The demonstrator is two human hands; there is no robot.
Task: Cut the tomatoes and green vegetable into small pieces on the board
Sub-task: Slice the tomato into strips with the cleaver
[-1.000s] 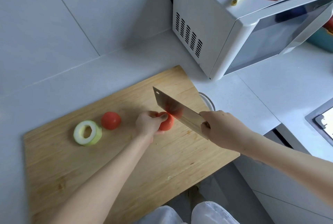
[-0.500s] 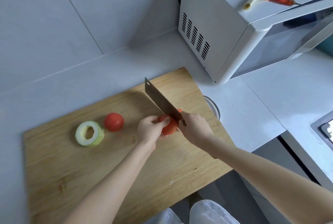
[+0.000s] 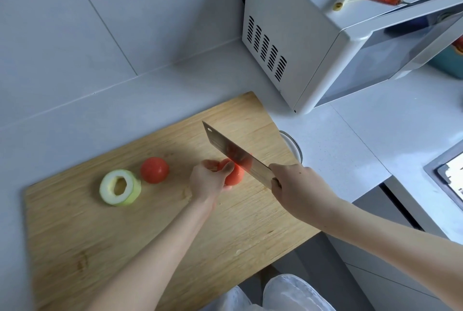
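On the wooden board (image 3: 75,230), the left hand (image 3: 208,183) grips a tomato (image 3: 234,176), partly hidden under the cleaver (image 3: 238,155) held by the right hand (image 3: 295,185); its handle is hidden.

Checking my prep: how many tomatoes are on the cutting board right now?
2. One tomato lies loose beside the green vegetable ring; the other tomato is held by the left hand under the cleaver. Cut pieces may hide behind the blade.
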